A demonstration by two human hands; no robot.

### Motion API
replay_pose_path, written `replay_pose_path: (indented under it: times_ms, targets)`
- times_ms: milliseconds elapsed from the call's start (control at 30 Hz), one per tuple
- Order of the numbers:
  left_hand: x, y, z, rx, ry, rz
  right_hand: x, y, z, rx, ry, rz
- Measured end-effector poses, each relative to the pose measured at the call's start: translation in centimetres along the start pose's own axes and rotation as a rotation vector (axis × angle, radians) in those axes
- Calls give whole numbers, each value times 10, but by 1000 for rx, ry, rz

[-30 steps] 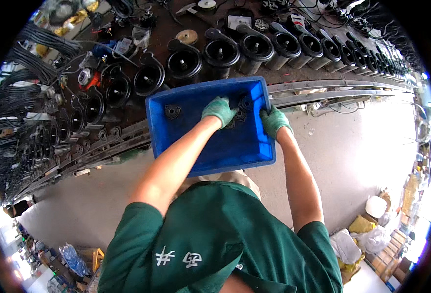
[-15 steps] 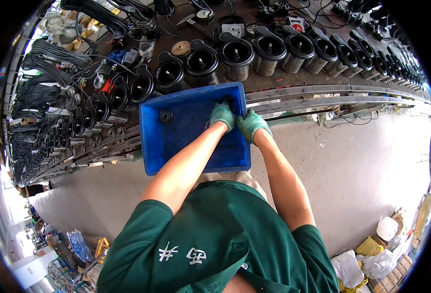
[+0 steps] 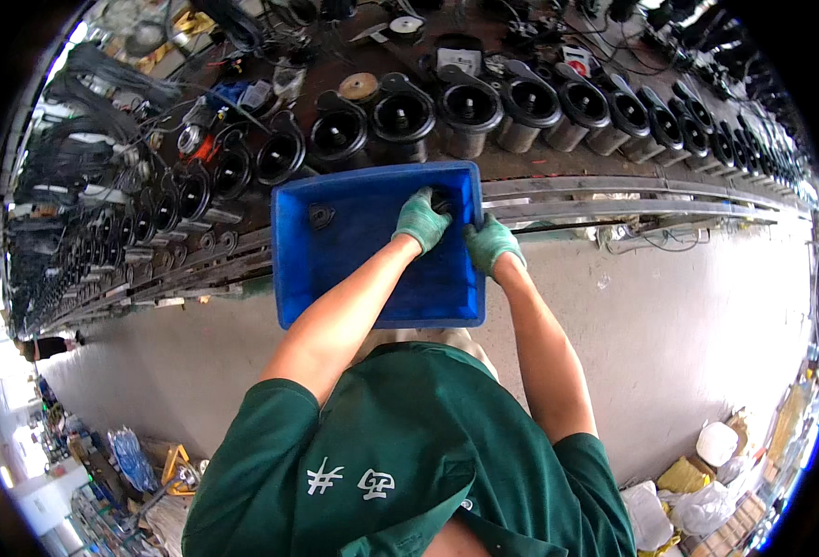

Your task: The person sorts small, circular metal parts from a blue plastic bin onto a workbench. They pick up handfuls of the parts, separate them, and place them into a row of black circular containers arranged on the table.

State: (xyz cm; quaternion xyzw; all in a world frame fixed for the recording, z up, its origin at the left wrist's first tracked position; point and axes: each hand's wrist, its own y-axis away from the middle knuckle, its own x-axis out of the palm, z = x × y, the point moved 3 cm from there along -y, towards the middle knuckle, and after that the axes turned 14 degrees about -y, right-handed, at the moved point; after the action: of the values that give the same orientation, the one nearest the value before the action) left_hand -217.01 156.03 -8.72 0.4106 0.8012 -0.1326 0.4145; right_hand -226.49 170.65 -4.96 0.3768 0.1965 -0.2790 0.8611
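A blue plastic bin is in front of my waist, against the bench edge. My left hand, in a green glove, reaches inside toward its far right corner. Its fingers are closed on a dark round part, partly hidden by the hand. My right hand, gloved alike, grips the bin's right wall with the fingers over the rim. A second dark ring-shaped part lies on the bin's floor at the far left.
Along the bench edge stands a long row of metal cylinders with black flanged tops. Behind are a hammer, a tan disc and bundled black cables. Metal rails run along the bench front. Sacks lie at the lower right.
The bin and both hands have shifted slightly right relative to my body. My left hand has pulled back a little, and the dark part at its fingers shows more.
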Motion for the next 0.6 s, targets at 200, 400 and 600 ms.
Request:
replay_pose_path:
  times_ms: [200, 400, 600]
  targets:
    - [-119, 63, 10, -267, 856, 72, -37, -51, -99, -133, 92, -187]
    - [-175, 128, 170, -337, 1336, -347, -120, -50, -134, -64, -168, -266]
    - [-162, 98, 339, -675, 862, -677, -136, -61, -129, -4, -68, -306]
